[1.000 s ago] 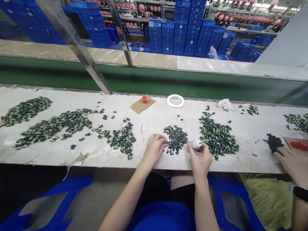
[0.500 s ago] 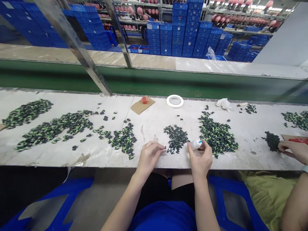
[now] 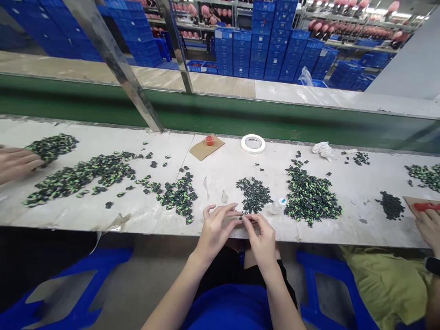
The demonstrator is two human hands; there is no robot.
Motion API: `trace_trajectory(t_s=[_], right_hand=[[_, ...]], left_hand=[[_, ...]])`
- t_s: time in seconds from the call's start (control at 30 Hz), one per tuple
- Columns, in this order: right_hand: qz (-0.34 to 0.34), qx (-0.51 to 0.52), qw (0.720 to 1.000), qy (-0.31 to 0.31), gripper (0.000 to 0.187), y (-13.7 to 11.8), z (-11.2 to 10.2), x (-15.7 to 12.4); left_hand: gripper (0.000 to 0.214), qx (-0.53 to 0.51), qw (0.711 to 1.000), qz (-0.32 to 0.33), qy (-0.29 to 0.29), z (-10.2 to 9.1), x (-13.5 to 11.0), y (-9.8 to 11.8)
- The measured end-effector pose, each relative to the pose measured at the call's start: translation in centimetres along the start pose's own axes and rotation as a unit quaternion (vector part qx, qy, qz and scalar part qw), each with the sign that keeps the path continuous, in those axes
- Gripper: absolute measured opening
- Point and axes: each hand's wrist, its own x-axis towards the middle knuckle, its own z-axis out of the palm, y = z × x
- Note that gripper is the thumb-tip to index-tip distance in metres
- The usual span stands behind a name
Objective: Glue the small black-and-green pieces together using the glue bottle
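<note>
My left hand [image 3: 217,225] and my right hand [image 3: 261,232] meet at the table's front edge, fingertips pinched together on a small dark part [image 3: 242,215]. Just beyond them lies a small pile of dark parts [image 3: 253,194]. A small white glue bottle with a blue tip [image 3: 277,206] lies on the table to the right of my hands, free of them. Further right spreads a bigger heap of black and green parts [image 3: 311,197]. Another black and green pile [image 3: 178,196] sits to the left of my left hand.
A roll of white tape [image 3: 253,143], a cardboard scrap with a red cap [image 3: 207,145] and crumpled paper [image 3: 321,149] lie at the back. Long green-black heaps [image 3: 82,176] run left, where another person's hand [image 3: 17,162] reaches. A co-worker's hand [image 3: 428,227] rests at the right.
My right hand has let go of the glue bottle, which now lies on the table, and has moved left to meet my left hand on a small part. A person's hand appeared at the left.
</note>
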Motion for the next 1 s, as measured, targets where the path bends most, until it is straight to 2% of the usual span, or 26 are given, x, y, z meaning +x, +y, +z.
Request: trace_trajectory(t_s=[0.07, 0.23, 0.33, 0.43, 0.53, 0.67, 0.73, 0.87, 1.0], right_hand=[[0.021, -0.001, 1.0, 0.02, 0.018, 0.4, 0.0, 0.2], [0.045, -0.015, 0.998, 0.043, 0.021, 0.6, 0.2, 0.4], [0.041, -0.019, 0.998, 0.036, 0.021, 0.1, 0.5, 0.4], [0.037, -0.002, 0.999, 0.021, 0.021, -0.2, 0.6, 0.4], [0.061, 0.033, 0.998, 0.002, 0.02, -0.1, 0.6, 0.3], [0.092, 0.082, 0.992, -0.017, 0.02, 0.1, 0.5, 0.0], [0.083, 0.096, 0.992, -0.012, 0.018, -0.1, 0.5, -0.1], [0.02, 0.105, 0.994, 0.021, 0.016, -0.9, 0.2, -0.2], [-0.025, 0.089, 0.995, 0.041, 0.013, -1.2, -0.2, -0.3]], left_hand=[[0.029, 0.037, 0.999, -0.03, -0.002, 0.4, -0.1, -0.7], [0.012, 0.084, 0.995, -0.062, 0.003, 1.5, -0.1, -1.8], [0.014, 0.054, 0.997, -0.061, 0.005, 1.7, 0.1, -1.7], [0.016, -0.001, 0.997, -0.072, -0.018, 1.3, 0.2, -1.3], [0.017, -0.048, 0.994, -0.088, -0.037, 0.6, 0.2, -0.7], [0.016, -0.103, 0.989, -0.103, -0.032, -0.2, 0.2, 0.4], [0.016, -0.145, 0.983, -0.113, -0.029, -0.5, 0.3, 1.0], [0.014, -0.239, 0.96, -0.144, -0.018, -1.0, 0.6, 2.1], [0.012, -0.287, 0.943, -0.165, -0.019, -1.2, 0.6, 2.9]])
